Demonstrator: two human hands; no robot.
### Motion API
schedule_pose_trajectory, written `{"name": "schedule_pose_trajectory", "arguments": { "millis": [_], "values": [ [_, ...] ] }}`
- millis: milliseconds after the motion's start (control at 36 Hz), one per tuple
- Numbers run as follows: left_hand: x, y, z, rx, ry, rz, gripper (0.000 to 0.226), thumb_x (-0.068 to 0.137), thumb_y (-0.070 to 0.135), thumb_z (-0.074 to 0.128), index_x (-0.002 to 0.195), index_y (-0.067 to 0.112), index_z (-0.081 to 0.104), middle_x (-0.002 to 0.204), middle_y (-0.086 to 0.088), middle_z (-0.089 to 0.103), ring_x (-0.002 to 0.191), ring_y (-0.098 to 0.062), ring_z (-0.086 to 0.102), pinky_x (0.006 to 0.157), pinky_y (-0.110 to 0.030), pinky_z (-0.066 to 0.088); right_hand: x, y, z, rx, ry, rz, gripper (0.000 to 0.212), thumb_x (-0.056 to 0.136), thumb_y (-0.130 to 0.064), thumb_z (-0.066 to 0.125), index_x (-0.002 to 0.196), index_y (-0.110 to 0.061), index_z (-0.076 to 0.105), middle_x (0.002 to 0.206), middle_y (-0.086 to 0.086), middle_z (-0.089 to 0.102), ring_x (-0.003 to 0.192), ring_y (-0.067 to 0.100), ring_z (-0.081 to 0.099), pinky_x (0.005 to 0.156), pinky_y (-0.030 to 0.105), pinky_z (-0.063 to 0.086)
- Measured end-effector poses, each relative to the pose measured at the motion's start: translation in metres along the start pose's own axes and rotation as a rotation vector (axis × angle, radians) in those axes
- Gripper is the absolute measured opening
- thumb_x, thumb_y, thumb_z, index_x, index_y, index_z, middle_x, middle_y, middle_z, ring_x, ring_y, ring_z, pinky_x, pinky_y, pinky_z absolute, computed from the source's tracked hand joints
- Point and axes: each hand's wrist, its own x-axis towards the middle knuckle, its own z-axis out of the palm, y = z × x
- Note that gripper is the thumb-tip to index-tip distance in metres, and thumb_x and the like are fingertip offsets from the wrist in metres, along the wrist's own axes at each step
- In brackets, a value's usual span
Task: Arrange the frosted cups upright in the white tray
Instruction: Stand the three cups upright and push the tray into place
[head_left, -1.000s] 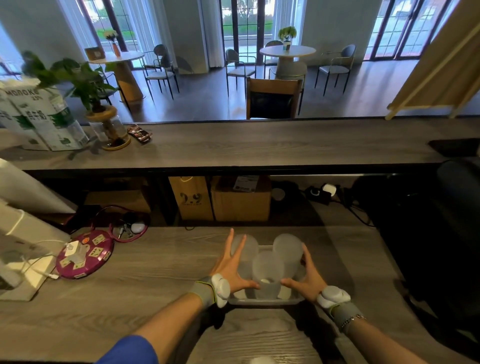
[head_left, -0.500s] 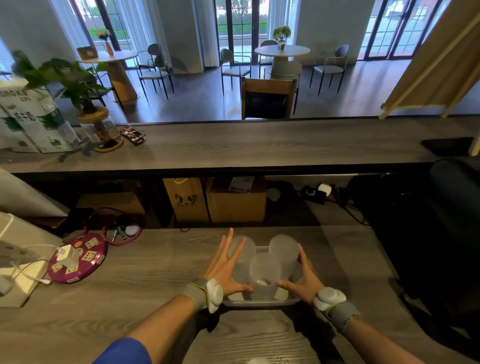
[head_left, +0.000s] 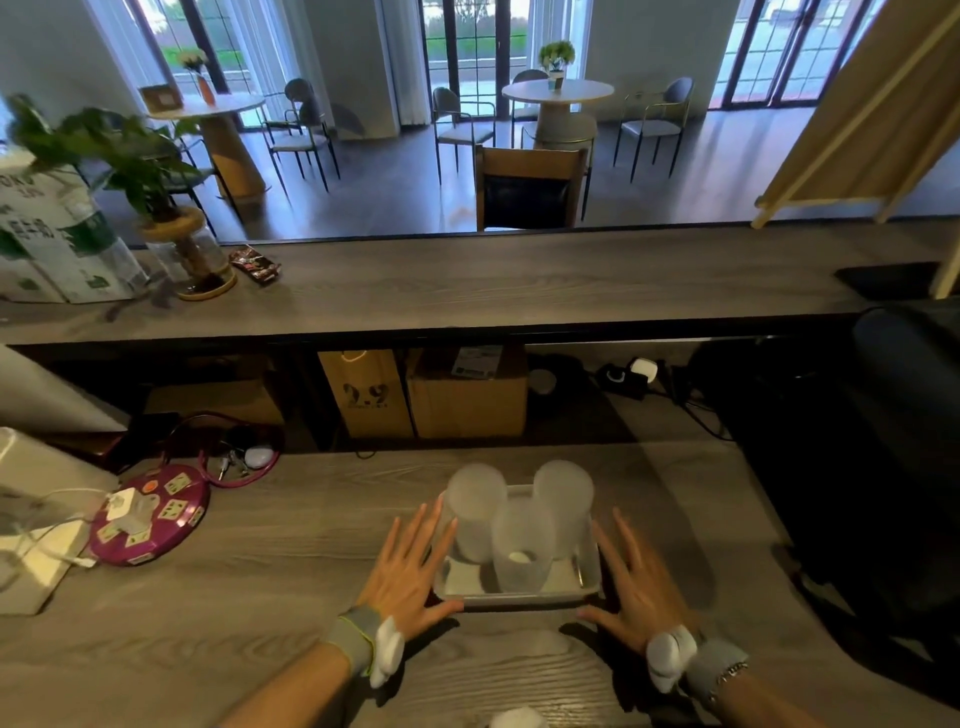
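A: Standing upright in the shallow white rectangular tray (head_left: 587, 584) are three frosted translucent plastic cups: a rear-left cup (head_left: 475, 512), a rear-right cup (head_left: 563, 506) and a front cup (head_left: 522, 551) set between and nearer the viewer. Where does the tray lie?

B: On the grey wood-grain desk (head_left: 291, 566), near its front edge, between the two hands.

A: And the hands?

B: The left hand (head_left: 410, 577) lies flat beside the tray's left wall, fingers (head_left: 423, 525) spread and extended, thumb at the near-left corner. The right hand (head_left: 641, 587) mirrors it at the right wall. Neither grips a cup; whether the palms touch the tray cannot be told.

A: Other items?

B: A round magenta power strip (head_left: 150, 519) lies well apart, at the desk's left.
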Motion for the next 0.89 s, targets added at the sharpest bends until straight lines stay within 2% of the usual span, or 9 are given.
{"name": "schedule_pose_trajectory", "arguments": {
  "millis": [83, 139, 195, 306, 445, 556, 723, 834, 890],
  "values": [
    [-0.012, -0.003, 0.007, 0.132, -0.049, 0.074, 0.099, 0.074, 0.073, 0.047, 0.148, 0.016, 0.015, 0.157, -0.015, -0.012, 0.141, -0.034, 0.004, 0.112, -0.050, 0.002, -0.008, 0.003, 0.005, -0.100, -0.085, -0.101, 0.102, 0.070, -0.086, 0.042, 0.144, -0.042, -0.012, 0.154, -0.010, -0.025, 0.145, 0.021, -0.013, 0.117, 0.046, 0.006],
    [-0.016, -0.005, 0.010, 0.191, -0.089, 0.131, 0.095, 0.074, 0.073, 0.046, 0.147, 0.019, 0.020, 0.156, -0.017, 0.014, 0.141, -0.034, 0.007, 0.112, -0.055, 0.009, -0.011, 0.004, 0.007, -0.152, -0.119, -0.147, 0.098, 0.073, -0.085, 0.039, 0.144, -0.041, -0.012, 0.155, -0.006, -0.023, 0.145, 0.021, -0.015, 0.118, 0.045, 0.004],
    [-0.018, -0.004, 0.011, 0.220, -0.140, 0.183, 0.095, 0.072, 0.074, 0.048, 0.146, 0.020, 0.022, 0.150, -0.016, 0.028, 0.140, -0.033, 0.008, 0.111, -0.053, 0.003, -0.014, 0.003, 0.009, -0.218, -0.147, -0.170, 0.094, 0.074, -0.085, 0.033, 0.144, -0.042, -0.013, 0.154, -0.004, -0.026, 0.143, 0.022, -0.020, 0.118, 0.045, -0.001],
    [-0.016, 0.003, 0.007, 0.214, -0.231, 0.210, 0.099, 0.070, 0.075, 0.049, 0.147, 0.022, 0.017, 0.157, -0.018, 0.003, 0.139, -0.033, 0.012, 0.109, -0.051, -0.004, -0.014, -0.002, 0.007, -0.347, -0.155, -0.241, 0.090, 0.077, -0.084, 0.029, 0.145, -0.039, -0.009, 0.155, 0.003, -0.022, 0.143, 0.030, -0.018, 0.114, 0.049, -0.011],
    [-0.012, 0.012, 0.006, 0.251, -0.257, 0.212, 0.093, 0.073, 0.074, 0.045, 0.147, 0.024, 0.020, 0.149, -0.012, 0.031, 0.139, -0.032, 0.025, 0.110, -0.051, -0.001, -0.014, -0.010, 0.005, -0.377, -0.192, -0.272, 0.089, 0.079, -0.081, 0.033, 0.148, -0.034, 0.000, 0.158, 0.009, -0.006, 0.143, 0.037, -0.007, 0.112, 0.058, -0.001],
    [-0.006, 0.014, 0.008, 0.269, -0.242, 0.209, 0.088, 0.075, 0.073, 0.043, 0.146, 0.025, 0.025, 0.148, -0.010, 0.037, 0.133, -0.028, 0.038, 0.111, -0.055, 0.025, -0.010, -0.016, 0.001, -0.428, -0.186, -0.292, 0.087, 0.081, -0.079, 0.034, 0.148, -0.027, 0.016, 0.155, 0.013, 0.017, 0.140, 0.039, 0.013, 0.107, 0.060, 0.016],
    [-0.003, 0.017, 0.012, 0.352, -0.184, 0.239, 0.079, 0.077, 0.071, 0.041, 0.142, 0.026, 0.036, 0.143, -0.005, 0.045, 0.129, -0.022, 0.046, 0.108, -0.049, 0.030, -0.008, -0.011, 0.006, -0.420, -0.222, -0.273, 0.086, 0.080, -0.082, 0.023, 0.146, -0.037, -0.010, 0.156, 0.003, -0.019, 0.140, 0.026, -0.026, 0.114, 0.050, -0.010],
    [0.002, 0.018, 0.004, 0.296, -0.172, 0.233, 0.078, 0.076, 0.067, 0.050, 0.140, 0.025, 0.040, 0.142, -0.005, 0.048, 0.127, -0.022, 0.048, 0.100, -0.045, 0.040, -0.004, -0.012, 0.000, -0.453, -0.224, -0.263, 0.087, 0.079, -0.082, 0.021, 0.146, -0.035, -0.009, 0.155, 0.002, -0.019, 0.142, 0.025, -0.021, 0.115, 0.048, -0.007],
    [-0.001, 0.018, 0.007, 0.244, -0.172, 0.211, 0.077, 0.083, 0.062, 0.045, 0.146, 0.024, 0.025, 0.151, -0.009, 0.032, 0.137, -0.026, 0.033, 0.109, -0.050, 0.024, -0.008, -0.012, 0.002, -0.462, -0.231, -0.256, 0.088, 0.079, -0.081, 0.022, 0.146, -0.034, -0.010, 0.155, 0.002, -0.020, 0.141, 0.024, -0.022, 0.115, 0.047, -0.006]
  ]
}}
